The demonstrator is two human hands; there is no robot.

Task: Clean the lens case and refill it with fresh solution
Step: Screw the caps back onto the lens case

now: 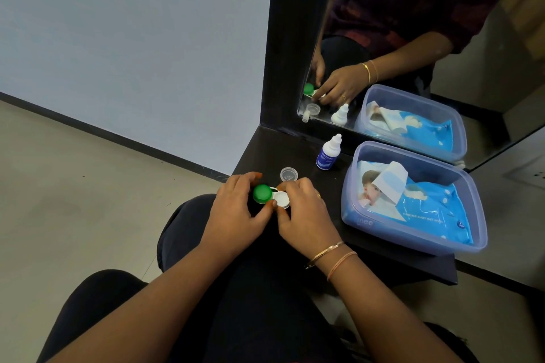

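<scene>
Lens case (272, 197) near shelf (298, 153) left edge; left hand (236, 212) grips green cap (262, 193), right hand (305, 212) pinches white side.

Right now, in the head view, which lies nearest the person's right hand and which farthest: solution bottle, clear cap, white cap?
1. White cap, on the lens case, pinched by the right hand.
2. Clear cap, on the table just beyond that hand.
3. Solution bottle, farther back, by the mirror.
</scene>
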